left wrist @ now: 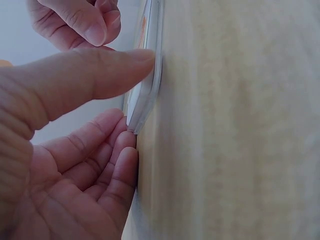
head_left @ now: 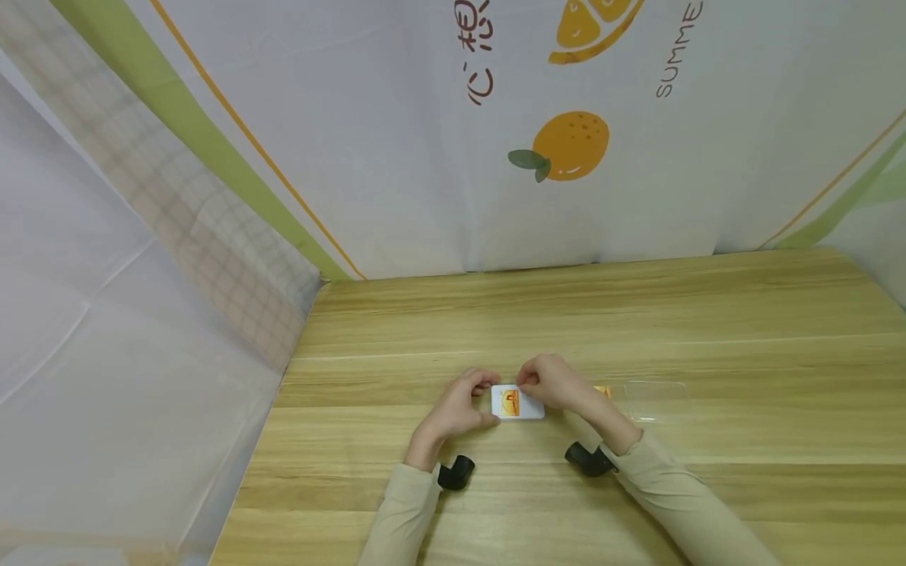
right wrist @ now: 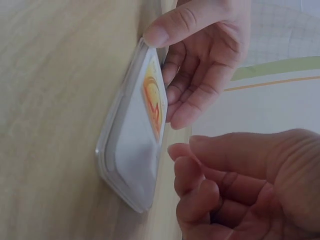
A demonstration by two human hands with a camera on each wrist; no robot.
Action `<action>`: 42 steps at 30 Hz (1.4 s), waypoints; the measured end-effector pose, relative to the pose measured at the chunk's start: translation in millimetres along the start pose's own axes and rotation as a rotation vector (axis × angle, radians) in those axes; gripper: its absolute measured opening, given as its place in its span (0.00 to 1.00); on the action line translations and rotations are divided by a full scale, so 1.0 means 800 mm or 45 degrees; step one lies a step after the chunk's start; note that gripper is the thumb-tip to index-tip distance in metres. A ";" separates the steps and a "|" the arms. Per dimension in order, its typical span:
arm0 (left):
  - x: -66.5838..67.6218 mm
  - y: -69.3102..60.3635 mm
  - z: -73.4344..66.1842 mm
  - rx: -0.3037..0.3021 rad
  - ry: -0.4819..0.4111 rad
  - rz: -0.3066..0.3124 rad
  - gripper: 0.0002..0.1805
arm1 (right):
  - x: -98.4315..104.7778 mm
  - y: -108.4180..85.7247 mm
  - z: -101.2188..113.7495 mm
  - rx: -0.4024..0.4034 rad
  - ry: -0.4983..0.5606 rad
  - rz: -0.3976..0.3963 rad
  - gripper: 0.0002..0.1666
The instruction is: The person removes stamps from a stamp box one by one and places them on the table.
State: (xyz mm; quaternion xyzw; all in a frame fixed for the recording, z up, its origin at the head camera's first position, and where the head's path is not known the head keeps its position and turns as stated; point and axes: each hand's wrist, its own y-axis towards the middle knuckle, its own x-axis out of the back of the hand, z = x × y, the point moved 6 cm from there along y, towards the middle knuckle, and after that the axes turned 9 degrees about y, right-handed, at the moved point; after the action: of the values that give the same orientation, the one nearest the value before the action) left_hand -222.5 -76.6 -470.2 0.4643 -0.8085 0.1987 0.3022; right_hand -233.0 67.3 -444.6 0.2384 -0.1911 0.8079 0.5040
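Observation:
A flat white rectangular block (head_left: 532, 403) with an orange-and-yellow picture (head_left: 510, 403) on its left half lies on the table, inside a shallow clear plastic case (right wrist: 102, 155). Its left end is held by my left hand (head_left: 456, 407), thumb on the near edge and fingers at the far edge. Close above the block's far edge is my right hand (head_left: 555, 383). Its fingers are curled and the thumb (right wrist: 225, 150) meets the index fingertip. I see nothing between them; the right wrist view shows these fingertips apart from the block.
A clear plastic cover (head_left: 657, 401) lies on the wooden table (head_left: 453, 334) to the right. Beside it, an orange printed piece (head_left: 603, 391) is partly hidden by the right forearm. Black wrist mounts (head_left: 456, 473) sit at both cuffs. Printed cloth (head_left: 410, 157) hangs behind the table.

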 end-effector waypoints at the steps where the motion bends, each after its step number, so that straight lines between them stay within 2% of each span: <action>1: 0.000 0.000 0.000 0.002 0.001 0.001 0.30 | -0.001 0.000 -0.001 0.001 0.001 0.003 0.03; 8: 0.000 -0.001 -0.003 0.002 0.003 0.005 0.30 | -0.005 0.001 -0.001 0.028 0.020 0.021 0.07; 17: 0.000 -0.001 -0.002 -0.015 0.003 0.003 0.30 | -0.012 0.005 -0.001 0.005 0.023 0.036 0.02; 30: 0.000 -0.001 -0.001 -0.005 0.023 -0.001 0.31 | -0.019 0.010 -0.001 -0.047 -0.076 -0.053 0.08; 42: 0.000 -0.001 -0.001 0.004 0.016 0.007 0.31 | -0.017 0.010 0.004 -0.049 -0.113 -0.065 0.10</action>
State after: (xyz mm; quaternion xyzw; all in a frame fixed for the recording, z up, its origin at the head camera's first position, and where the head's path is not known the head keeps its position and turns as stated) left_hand -221.8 -76.1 -469.9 0.4614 -0.8075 0.2035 0.3059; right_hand -233.9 52.1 -450.3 0.2691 -0.2226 0.7796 0.5199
